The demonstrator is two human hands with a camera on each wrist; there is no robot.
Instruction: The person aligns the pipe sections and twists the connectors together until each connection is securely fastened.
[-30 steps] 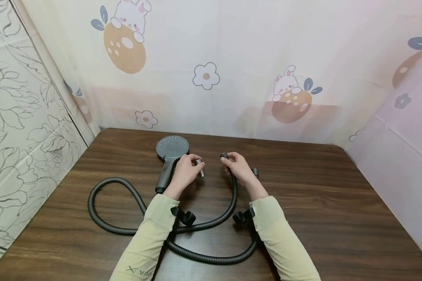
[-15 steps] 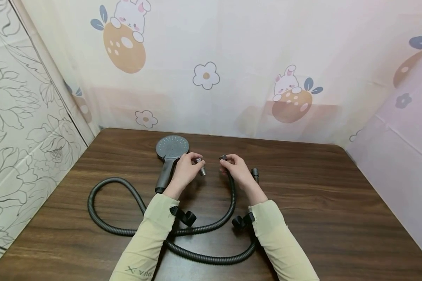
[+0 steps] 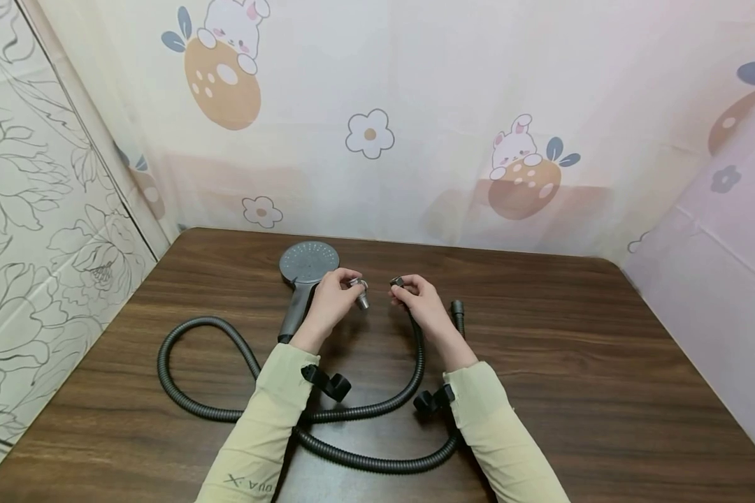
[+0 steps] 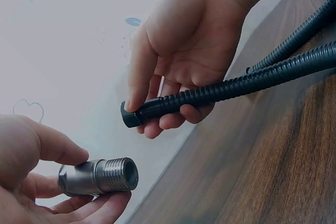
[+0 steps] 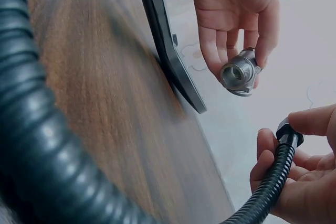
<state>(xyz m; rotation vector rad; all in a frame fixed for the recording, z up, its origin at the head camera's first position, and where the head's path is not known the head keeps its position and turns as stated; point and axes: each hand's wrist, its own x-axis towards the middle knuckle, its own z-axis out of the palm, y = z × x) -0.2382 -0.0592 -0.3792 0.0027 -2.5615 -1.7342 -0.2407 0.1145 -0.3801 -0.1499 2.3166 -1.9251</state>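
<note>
My left hand (image 3: 330, 300) pinches a silver metal pipe fitting (image 3: 362, 300) between thumb and fingers. In the left wrist view the threaded end of this fitting (image 4: 116, 174) points toward the other hand. My right hand (image 3: 423, 302) holds one end of a black corrugated shower hose (image 3: 377, 412), its thumb on the end nut (image 4: 127, 115) and its fingers beneath. A gap separates nut and fitting, both held up over the table. The right wrist view shows the fitting's open threaded mouth (image 5: 239, 73). Just beyond my left hand lies a grey hand shower (image 3: 308, 263), its handle partly hidden.
The hose lies in loops across the brown wooden table (image 3: 604, 363), passing under both forearms. Its other end connector (image 3: 457, 307) rests right of my right hand. Patterned curtains (image 3: 440, 84) hang behind the table and at its sides.
My right hand has shifted slightly left with the hose end, narrowing the gap. In my left hand the fitting has tilted and its lower end has risen. The hand shower stays put.
</note>
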